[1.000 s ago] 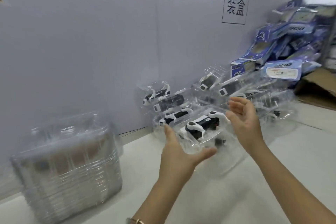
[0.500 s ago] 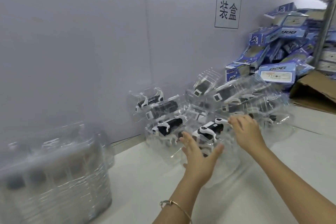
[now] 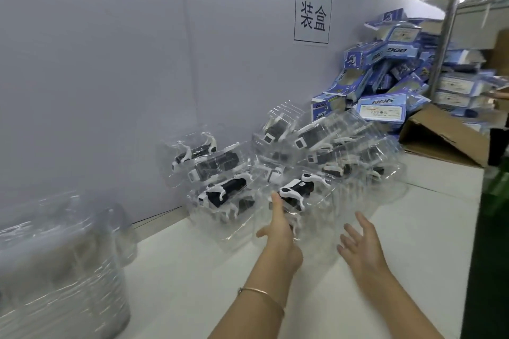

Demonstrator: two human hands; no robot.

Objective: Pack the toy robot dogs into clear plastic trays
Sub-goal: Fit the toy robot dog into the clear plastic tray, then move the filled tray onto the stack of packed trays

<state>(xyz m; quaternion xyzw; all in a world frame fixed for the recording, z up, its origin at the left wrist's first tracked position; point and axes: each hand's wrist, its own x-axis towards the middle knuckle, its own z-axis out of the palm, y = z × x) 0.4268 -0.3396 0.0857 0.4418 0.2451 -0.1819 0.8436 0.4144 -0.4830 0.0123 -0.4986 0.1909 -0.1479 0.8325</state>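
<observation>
We see our left hand (image 3: 281,239) stretched out to the nearest clear tray (image 3: 344,201). One of its fingers (image 3: 275,201) lies straight along the tray's left side, just beside the black and white toy robot dog (image 3: 296,192) seated in it. The tray blurs the rest of the hand, so we cannot tell whether it grips. A thin bracelet (image 3: 261,293) circles that wrist. Our right hand (image 3: 360,248) hovers near the tray's right end, fingers spread and relaxed, holding nothing.

This tray rests on the white table (image 3: 192,270) at the near edge of a pile of packed trays (image 3: 214,168). The pile leans against the grey wall (image 3: 110,63) and fills the space between our hands and that wall. At near left stands a tall stack of empty trays (image 3: 63,256). Far right, blue boxes (image 3: 385,77) are heaped behind an open cardboard carton (image 3: 440,137), with a metal pole (image 3: 446,22) rising in front of them. A paper sign (image 3: 312,15) hangs on the wall above.
</observation>
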